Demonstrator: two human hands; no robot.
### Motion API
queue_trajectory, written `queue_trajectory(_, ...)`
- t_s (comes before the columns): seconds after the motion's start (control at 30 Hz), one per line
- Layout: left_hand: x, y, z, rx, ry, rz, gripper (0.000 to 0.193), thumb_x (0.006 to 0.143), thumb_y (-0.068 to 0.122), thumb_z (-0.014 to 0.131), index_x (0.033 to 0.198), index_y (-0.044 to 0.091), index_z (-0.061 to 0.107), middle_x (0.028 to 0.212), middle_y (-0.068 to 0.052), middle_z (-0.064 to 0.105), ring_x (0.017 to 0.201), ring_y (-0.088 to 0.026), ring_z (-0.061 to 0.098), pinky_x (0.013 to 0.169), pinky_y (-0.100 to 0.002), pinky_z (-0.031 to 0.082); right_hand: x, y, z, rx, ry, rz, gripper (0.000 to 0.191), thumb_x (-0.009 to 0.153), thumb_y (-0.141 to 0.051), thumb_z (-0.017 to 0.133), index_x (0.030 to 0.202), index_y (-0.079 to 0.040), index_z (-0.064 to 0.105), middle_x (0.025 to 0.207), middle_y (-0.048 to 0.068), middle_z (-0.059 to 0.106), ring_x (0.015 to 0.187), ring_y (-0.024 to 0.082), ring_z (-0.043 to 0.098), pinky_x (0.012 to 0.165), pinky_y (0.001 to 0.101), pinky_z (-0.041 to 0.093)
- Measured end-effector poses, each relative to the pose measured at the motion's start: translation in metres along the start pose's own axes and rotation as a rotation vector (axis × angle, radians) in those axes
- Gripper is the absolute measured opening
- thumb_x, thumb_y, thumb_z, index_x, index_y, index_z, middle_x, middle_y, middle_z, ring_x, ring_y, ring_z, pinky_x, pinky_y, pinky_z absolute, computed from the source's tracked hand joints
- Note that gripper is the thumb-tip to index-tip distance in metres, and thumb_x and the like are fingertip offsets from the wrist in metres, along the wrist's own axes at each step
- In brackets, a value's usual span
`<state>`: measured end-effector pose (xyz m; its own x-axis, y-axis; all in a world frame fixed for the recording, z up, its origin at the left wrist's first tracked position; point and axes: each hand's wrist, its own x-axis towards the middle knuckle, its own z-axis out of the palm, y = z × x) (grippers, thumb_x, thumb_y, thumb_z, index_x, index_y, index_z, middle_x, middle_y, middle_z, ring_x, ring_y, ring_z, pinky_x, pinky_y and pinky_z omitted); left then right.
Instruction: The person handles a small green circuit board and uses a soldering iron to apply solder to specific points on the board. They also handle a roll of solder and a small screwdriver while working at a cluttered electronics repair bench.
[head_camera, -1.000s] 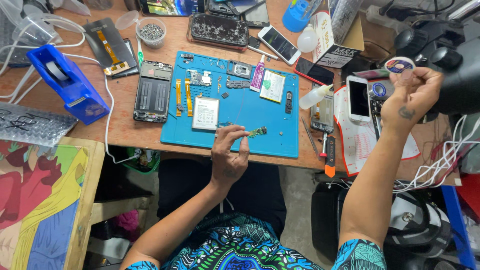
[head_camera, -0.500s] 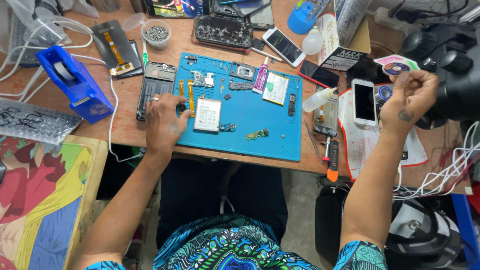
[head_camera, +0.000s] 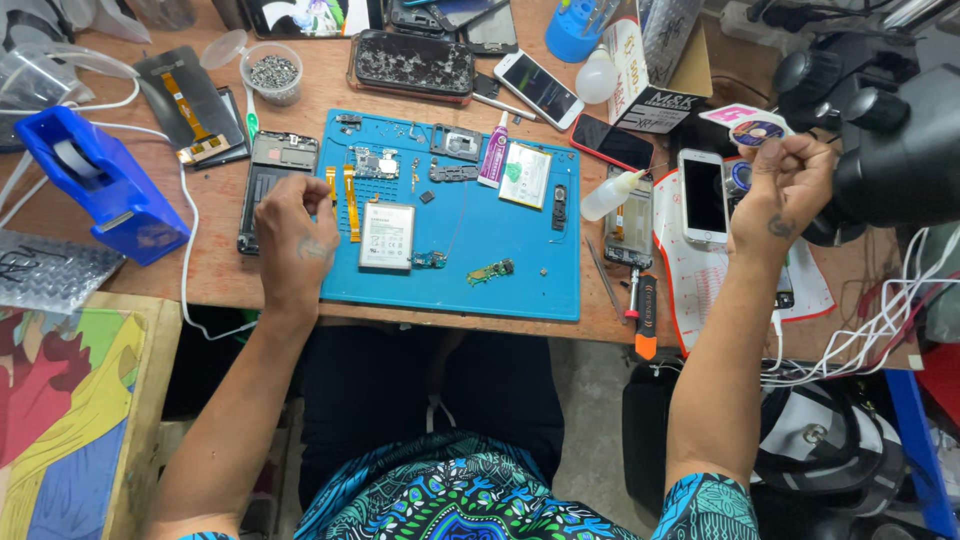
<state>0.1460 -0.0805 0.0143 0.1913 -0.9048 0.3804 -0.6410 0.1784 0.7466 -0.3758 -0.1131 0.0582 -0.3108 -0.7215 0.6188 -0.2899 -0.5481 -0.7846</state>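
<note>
two hands up over the bench. my left hand (head_camera: 293, 238) hovers curled at the left edge of the blue mat (head_camera: 520, 270), over the stripped phone frame (head_camera: 272, 180) and just beside the yellow flex cables (head_camera: 350, 200), gripping nothing i can see. my right hand (head_camera: 790, 190) is clenched above the white phone (head_camera: 704, 196), can't tell what's inside.

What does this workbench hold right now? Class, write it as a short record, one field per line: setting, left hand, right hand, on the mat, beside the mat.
setting: wooden desk with a blue work mat, seen from above
left hand: left hand curled at the mat's left edge, over an opened phone frame
right hand: right hand raised in a loose fist near a black microscope
on the mat: white battery, small circuit board, yellow flex cables
beside the mat: blue tape dispenser, cracked phone, white phone, orange-handled screwdriver
</note>
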Motion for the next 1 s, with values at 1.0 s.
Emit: queue_trajectory(1.0, 0.098, 0.227, 0.245, -0.547, -0.407, 0.670, 0.016, 0.069, 0.010, 0.082, 0.083, 0.009, 0.076, 0.089, -0.012, 0.072, 0.088, -0.036, 0.069, 0.077, -0.046, 0.055, 0.005, 0.022, 0.004, 0.638, 0.021, 0.524, 0.013, 0.106, -0.015, 0.063, 0.108, -0.002, 0.062, 0.102, 0.013, 0.070, 0.104, 0.025, 0.071, 0.098, 0.0380, 0.060)
